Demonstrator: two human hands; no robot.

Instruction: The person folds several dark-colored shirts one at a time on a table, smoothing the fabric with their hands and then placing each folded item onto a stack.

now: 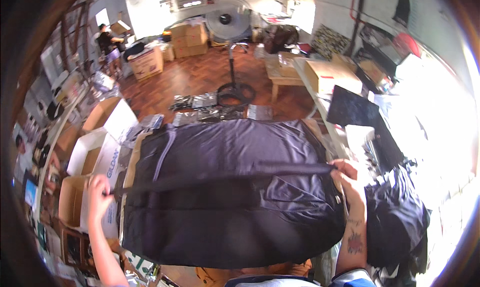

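A dark satiny garment spreads over the work surface in front of me, with pale double piping at its left. Across its middle runs a narrow dark fabric edge, pulled nearly straight and slightly blurred. My left hand pinches the left end of this edge, beside the white cartons. My right hand grips its other end, near the garment's right side. Wrinkles gather in the cloth short of my right hand. Whether the edge is part of the garment or a separate layer, I cannot tell.
Open cartons line the left side. A heap of dark cloth hangs at the right, beside a long table bearing a cardboard box. Bagged items and a pedestal fan stand beyond. A person stands far left.
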